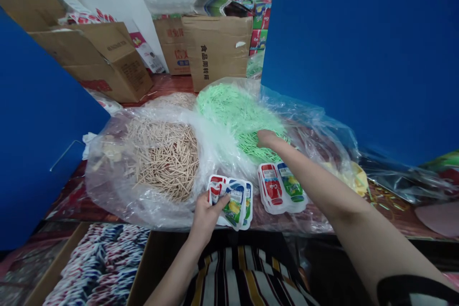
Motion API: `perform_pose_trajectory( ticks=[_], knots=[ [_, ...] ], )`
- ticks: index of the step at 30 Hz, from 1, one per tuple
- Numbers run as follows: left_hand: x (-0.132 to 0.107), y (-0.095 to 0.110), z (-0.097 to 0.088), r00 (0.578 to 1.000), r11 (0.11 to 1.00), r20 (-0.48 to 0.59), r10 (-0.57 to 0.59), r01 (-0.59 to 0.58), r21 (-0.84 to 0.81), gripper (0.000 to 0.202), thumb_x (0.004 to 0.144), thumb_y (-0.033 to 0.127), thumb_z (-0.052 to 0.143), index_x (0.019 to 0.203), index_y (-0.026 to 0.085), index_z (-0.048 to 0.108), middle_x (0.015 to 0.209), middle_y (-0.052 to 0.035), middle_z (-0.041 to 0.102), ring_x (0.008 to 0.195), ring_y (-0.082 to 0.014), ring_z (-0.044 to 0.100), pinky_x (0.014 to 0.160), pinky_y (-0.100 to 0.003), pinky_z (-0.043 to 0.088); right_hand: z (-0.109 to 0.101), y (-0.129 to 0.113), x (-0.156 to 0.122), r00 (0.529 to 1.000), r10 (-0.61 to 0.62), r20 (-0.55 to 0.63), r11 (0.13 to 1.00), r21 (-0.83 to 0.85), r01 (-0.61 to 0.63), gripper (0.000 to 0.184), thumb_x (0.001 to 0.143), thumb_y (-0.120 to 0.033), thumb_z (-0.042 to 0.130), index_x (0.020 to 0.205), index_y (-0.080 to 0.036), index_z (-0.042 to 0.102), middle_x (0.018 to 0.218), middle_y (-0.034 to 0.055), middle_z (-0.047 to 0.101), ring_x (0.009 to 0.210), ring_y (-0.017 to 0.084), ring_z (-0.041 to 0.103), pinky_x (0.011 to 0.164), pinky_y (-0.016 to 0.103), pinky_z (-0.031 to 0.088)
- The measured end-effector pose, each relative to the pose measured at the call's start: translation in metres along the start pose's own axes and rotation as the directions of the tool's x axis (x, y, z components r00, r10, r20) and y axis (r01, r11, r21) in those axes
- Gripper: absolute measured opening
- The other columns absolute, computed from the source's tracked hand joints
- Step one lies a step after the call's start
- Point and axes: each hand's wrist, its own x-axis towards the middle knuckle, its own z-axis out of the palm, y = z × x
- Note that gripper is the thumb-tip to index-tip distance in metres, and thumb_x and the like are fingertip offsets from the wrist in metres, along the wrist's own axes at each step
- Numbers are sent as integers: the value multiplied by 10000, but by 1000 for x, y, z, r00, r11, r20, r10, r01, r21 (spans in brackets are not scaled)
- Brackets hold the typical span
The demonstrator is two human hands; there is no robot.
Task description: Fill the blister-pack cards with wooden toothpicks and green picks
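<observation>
My left hand (pixel 207 214) is closed on a fanned stack of small printed plastic packs (pixel 234 201) at the table's near edge. My right hand (pixel 266 138) reaches forward into a pile of green sticks (pixel 236 112) lying in an opened clear bag; its fingers are buried in the sticks and hidden. A second stack of printed packs (pixel 281 186), red and green, lies flat on the table beside my right forearm. A heap of tan wooden sticks (pixel 165 158) sits in another clear bag left of the green pile.
Blue panels stand at the left (pixel 36 153) and right (pixel 358 48). Cardboard boxes (pixel 215 48) and stacked colourful cartons fill the back. A box of red, white and blue items (pixel 96 263) sits below the table edge at the lower left.
</observation>
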Motion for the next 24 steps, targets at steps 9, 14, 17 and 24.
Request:
perform_pose_trajectory(
  ticks=[9, 14, 17, 24],
  knots=[
    [-2, -5, -7, 999, 1000, 37, 21, -21, 12, 307, 684, 322, 736, 906, 115, 689, 827, -65, 737, 773, -210, 676, 784, -312, 516, 16, 21, 7, 991, -111, -81, 990, 78, 117, 333, 895, -322, 552, 1183, -156, 540, 1180, 90, 567, 1002, 204, 589, 833, 403, 510],
    [-2, -6, -9, 999, 1000, 8, 31, -31, 1, 305, 666, 325, 747, 883, 118, 689, 824, -68, 738, 776, -215, 675, 787, -322, 517, 22, 49, 0, 966, -140, -218, 957, 220, 188, 261, 853, -346, 588, 972, -116, 617, 911, 28, 632, 786, 159, 602, 669, 283, 494],
    [-1, -7, -8, 1000, 1000, 14, 26, -26, -8, 314, 658, 328, 752, 888, 123, 692, 824, -67, 739, 785, -222, 677, 785, -326, 517, 29, 57, -8, 936, -135, -326, 921, 308, 240, 257, 764, -367, 621, 689, -122, 595, 617, -27, 549, 596, 107, 502, 528, 211, 357],
    [-2, -8, -3, 998, 999, 55, 19, -22, 42, 282, 689, 334, 727, 880, 130, 683, 830, -53, 739, 792, -210, 673, 762, -298, 513, 48, 62, -18, 886, -81, -457, 842, 444, 306, 496, 702, -641, 526, 545, -173, 477, 498, -35, 429, 509, 102, 397, 486, 227, 292]
  ],
)
